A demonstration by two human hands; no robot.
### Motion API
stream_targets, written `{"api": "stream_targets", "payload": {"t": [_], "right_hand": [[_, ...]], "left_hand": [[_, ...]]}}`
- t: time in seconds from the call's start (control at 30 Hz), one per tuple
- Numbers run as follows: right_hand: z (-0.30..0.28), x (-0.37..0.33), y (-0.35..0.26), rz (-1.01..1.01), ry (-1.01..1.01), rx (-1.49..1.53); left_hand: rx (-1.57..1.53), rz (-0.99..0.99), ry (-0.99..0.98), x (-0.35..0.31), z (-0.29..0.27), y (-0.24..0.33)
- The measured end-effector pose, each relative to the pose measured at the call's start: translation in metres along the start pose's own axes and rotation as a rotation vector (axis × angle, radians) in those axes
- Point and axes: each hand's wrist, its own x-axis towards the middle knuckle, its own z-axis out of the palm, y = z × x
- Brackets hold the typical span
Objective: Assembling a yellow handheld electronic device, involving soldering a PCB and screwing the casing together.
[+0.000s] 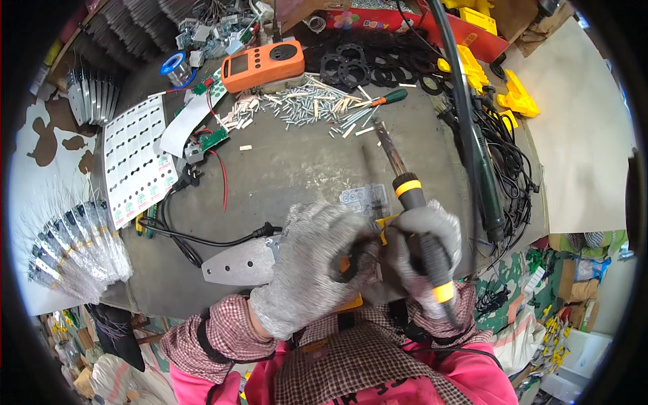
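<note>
My right hand [425,246], in a grey glove, is closed round a soldering iron [408,189] with a black and yellow handle. Its metal barrel points up and away from me, and its cord trails from the lower end. My left hand [314,263], also gloved and slightly blurred, curls round a dark part [363,260] with yellow bits showing at its edges; the gloves hide most of it. From beneath the left hand a grey metal plate [239,264] with holes sticks out to the left. A black power cord [236,236] ends just above that plate.
Across the back lie an orange meter [263,66], a pile of small pins [304,101], a green-handled screwdriver [391,96] and black rings [385,67]. A sticker sheet [138,152] lies left. Another dark green tool [491,196], cables and yellow casings [518,94] are at the right.
</note>
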Motion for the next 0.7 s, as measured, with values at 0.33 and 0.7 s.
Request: {"api": "stream_targets", "payload": {"t": [0.33,0.7], "right_hand": [[-0.008,-0.004,0.004,0.424,-0.122,0.774],[-0.003,-0.005,0.011,0.131,-0.174,0.322]], "left_hand": [[-0.36,-0.175,0.025,-0.008,0.005,-0.016],[-0.386,-0.228,-0.022,-0.011,0.009,-0.016]]}}
